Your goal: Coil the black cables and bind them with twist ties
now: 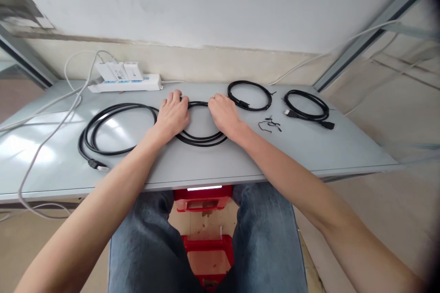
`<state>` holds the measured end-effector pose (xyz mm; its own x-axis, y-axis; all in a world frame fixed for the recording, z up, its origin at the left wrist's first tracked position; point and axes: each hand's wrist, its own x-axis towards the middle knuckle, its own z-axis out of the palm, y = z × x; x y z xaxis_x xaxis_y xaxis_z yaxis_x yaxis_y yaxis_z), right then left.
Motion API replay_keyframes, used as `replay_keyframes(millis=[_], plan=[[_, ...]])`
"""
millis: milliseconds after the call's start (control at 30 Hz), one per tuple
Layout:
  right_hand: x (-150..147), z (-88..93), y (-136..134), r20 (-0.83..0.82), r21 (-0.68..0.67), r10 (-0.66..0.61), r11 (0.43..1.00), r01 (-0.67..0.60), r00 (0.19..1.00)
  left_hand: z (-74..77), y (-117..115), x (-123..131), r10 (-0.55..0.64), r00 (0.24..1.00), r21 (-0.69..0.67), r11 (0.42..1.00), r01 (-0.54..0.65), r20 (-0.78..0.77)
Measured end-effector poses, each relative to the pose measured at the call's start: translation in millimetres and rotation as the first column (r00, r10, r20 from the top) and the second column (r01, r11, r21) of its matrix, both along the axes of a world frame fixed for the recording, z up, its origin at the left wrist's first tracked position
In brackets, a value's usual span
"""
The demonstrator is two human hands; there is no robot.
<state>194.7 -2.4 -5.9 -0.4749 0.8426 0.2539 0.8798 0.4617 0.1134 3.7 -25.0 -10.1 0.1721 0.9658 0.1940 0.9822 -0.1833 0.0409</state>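
A black cable point(202, 143) lies in a loose loop on the grey tabletop in front of me. My left hand point(173, 115) is closed on the left side of this loop, its fingers curled over the cable. On the loop's upper right, my right hand point(225, 113) has its fingers folded down around the cable. Both palms face down, and the exact grips are hidden beneath them. Left of my left hand rests a larger black cable coil point(94, 135) with a plug point(98, 165) at its lower end. Whether it joins the middle loop I cannot tell.
A coiled black cable point(250, 109) lies at the back, and another coil point(307, 116) with connectors is at right. Several black twist ties point(270, 123) lie between. A white power strip point(129, 83) holds adapters at back left. White cords point(51, 139) hang over the left edge.
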Motion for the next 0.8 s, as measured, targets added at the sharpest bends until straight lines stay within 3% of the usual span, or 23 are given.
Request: replay_keyframes(millis=[133,400,800], plan=[[1.2,5.6,0.1,0.032,-0.118,-0.064,0.991,0.067,0.997,-0.7,0.5,0.3,-0.001,1.000,0.005,1.000,0.001,0.016],[-0.1,7.4,3.2,-0.006,-0.122,-0.074,0.990,0.073,0.997,-6.8,3.1,-2.0,-0.075,0.994,-0.052,0.996,0.079,0.078],[-3.0,8.7,-2.2,0.084,-0.119,-0.064,0.990,0.074,0.994,-3.5,2.8,-1.5,-0.070,0.995,-0.068,0.995,0.074,0.068]])
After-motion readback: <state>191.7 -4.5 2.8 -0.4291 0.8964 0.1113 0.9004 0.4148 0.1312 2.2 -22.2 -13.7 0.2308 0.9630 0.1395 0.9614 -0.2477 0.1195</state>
